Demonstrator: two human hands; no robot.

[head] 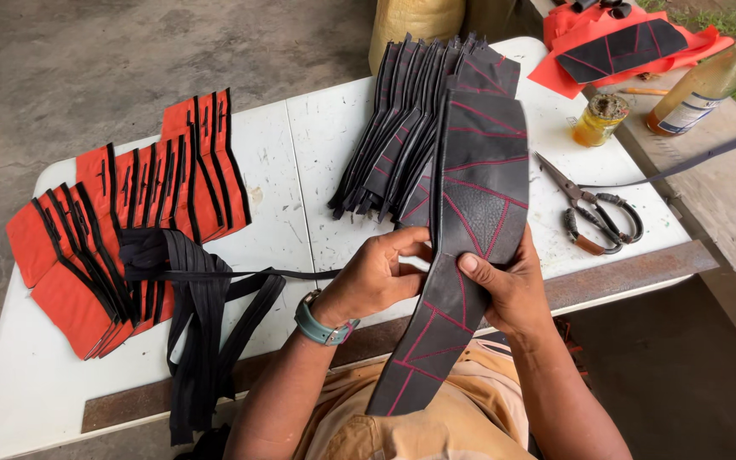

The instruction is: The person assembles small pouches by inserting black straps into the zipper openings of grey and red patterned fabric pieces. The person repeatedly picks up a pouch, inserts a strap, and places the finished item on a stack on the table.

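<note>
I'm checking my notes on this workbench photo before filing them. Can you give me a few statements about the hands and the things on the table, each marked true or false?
1. Both hands, the left hand and the right hand, grip one long black leather panel with red stitching. True.
2. The metal scissors lie to the left of the held panel. False: they lie to its right on the white folding table.
3. A teal wristwatch sits on the left wrist. True.
4. The orange fabric pieces with black strips are stacked under the scissors. False: they lie fanned out at the table's left end.
5. The bundle of black zipper tape hangs over the table's near edge. True.
</note>
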